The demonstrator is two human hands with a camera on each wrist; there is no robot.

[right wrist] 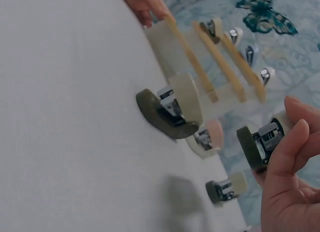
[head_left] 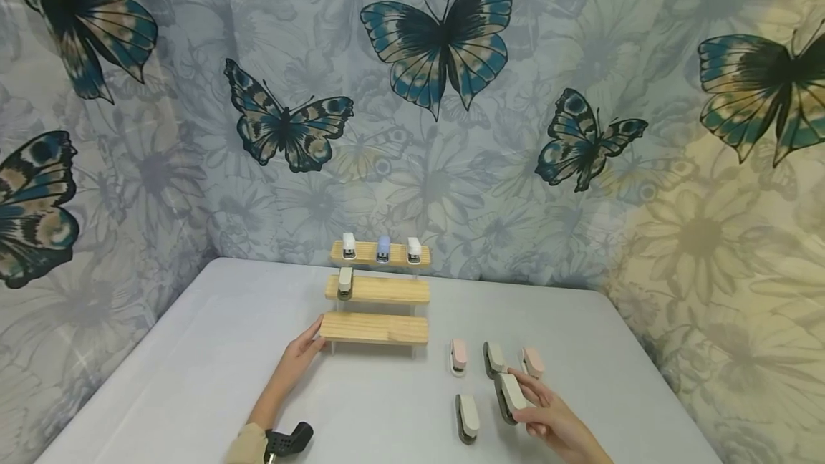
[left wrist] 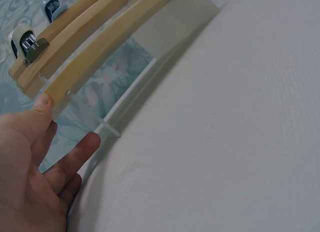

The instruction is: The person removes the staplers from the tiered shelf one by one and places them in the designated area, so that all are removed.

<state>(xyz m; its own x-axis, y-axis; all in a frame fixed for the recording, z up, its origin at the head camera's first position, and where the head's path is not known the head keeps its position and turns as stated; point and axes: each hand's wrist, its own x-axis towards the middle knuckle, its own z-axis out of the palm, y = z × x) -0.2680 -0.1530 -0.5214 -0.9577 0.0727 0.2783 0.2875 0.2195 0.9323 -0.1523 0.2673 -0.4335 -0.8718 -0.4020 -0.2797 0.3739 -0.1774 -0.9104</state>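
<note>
A three-tier wooden shelf (head_left: 377,328) stands mid-table. Its top tier carries three small staplers (head_left: 383,248); the middle tier holds one stapler (head_left: 345,282) at its left end, and the bottom tier is bare. My left hand (head_left: 316,335) touches the left end of the bottom tier (left wrist: 85,66) with thumb and straight fingers (left wrist: 90,142). My right hand (head_left: 525,394) grips a cream and dark grey stapler (head_left: 511,394) (right wrist: 257,144) just above the table, right of the shelf.
Several more staplers lie on the grey table (head_left: 193,364) near my right hand: a pink one (head_left: 458,355), a cream one (head_left: 494,359), another pink one (head_left: 532,361) and a cream and grey one (head_left: 467,417) (right wrist: 170,109). A butterfly-print cloth (head_left: 438,41) hangs behind.
</note>
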